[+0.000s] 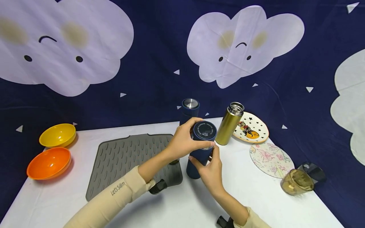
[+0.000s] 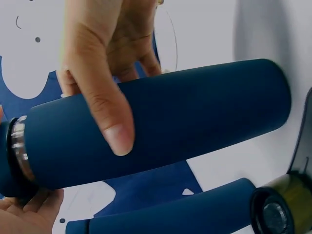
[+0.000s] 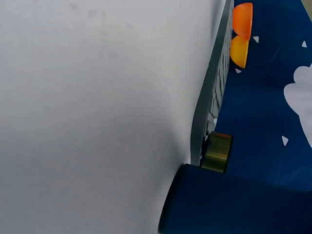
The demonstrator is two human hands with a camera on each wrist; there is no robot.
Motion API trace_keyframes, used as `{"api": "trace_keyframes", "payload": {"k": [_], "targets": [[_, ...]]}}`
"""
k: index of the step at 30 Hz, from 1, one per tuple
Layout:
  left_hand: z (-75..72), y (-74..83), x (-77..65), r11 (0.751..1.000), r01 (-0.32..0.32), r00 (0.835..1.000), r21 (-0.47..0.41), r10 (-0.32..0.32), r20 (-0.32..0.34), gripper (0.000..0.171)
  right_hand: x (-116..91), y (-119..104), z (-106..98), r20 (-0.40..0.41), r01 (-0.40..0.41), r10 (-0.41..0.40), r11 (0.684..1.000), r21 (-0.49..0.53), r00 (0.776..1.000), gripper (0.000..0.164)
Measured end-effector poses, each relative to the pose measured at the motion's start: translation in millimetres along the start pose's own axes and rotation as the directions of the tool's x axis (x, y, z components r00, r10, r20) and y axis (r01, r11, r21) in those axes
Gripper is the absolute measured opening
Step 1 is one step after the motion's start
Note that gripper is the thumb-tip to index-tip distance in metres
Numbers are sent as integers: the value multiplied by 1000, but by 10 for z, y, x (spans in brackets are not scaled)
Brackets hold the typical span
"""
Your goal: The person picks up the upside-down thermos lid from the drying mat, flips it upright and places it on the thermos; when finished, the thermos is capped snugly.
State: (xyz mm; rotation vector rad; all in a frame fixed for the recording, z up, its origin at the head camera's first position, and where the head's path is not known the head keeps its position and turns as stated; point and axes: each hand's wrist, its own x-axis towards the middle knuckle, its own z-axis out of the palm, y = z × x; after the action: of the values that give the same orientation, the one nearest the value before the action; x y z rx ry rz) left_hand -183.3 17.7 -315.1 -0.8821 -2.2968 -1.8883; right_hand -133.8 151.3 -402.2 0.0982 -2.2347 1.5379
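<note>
A dark blue thermos [image 1: 202,155] stands upright in front of me, beside the grey mat. My left hand [image 1: 181,141] grips its cap [image 1: 205,130] from above, fingers and thumb around the side. Lower down, my right hand [image 1: 212,173] holds the body; the thumb [image 2: 114,122] lies across it in the left wrist view. A shiny steel ring [image 2: 20,146] shows between cap and body. Only the thermos's lower part [image 3: 239,202] appears in the right wrist view. Behind it stands a second blue thermos [image 1: 190,110], partly hidden by my left hand.
An uncapped gold thermos [image 1: 229,125] stands to the right, with its gold cap [image 3: 218,152] on the grey mat [image 1: 128,158]. Further right are a patterned plate [image 1: 252,123], a floral round mat [image 1: 271,158] and an amber glass [image 1: 296,182]. Yellow [image 1: 58,135] and orange bowls [image 1: 49,163] sit left.
</note>
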Motion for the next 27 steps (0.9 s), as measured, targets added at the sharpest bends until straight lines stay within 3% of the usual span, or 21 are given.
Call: {"api": "trace_keyframes", "payload": {"k": [5,8,12,15,17,20,22,24,27], "targets": [[40,-102,-57,997,-11,1000,73,9,29,62,-39,37,14,-11,44,-44,999,-7,999,72],[-3,-143,-55,997,-11,996,70,5,87,63,-39,57,15,-10,61,-61,998,1,998,73],[-64,-145,-21,989,-15,989,144,-7,149,82,-36,67,13,-3,65,-65,998,0,998,74],[-14,-119,-16,967,-45,998,251,30,61,99,-38,58,12,-1,62,-62,998,-12,998,74],[45,-119,-18,959,-81,996,271,87,-10,100,-38,50,12,-4,61,-61,998,-25,998,72],[77,-153,-19,971,-154,986,181,162,-32,83,-37,49,13,-7,64,-64,998,-29,998,72],[48,-171,-23,982,-183,983,52,182,28,73,-36,50,14,-3,60,-60,998,-27,998,72],[17,-182,-29,987,-154,984,-33,157,85,82,-38,51,15,5,57,-57,998,-19,998,75],[13,-178,-31,992,-126,988,21,124,97,91,-37,53,17,7,49,-49,999,-14,999,75]]}}
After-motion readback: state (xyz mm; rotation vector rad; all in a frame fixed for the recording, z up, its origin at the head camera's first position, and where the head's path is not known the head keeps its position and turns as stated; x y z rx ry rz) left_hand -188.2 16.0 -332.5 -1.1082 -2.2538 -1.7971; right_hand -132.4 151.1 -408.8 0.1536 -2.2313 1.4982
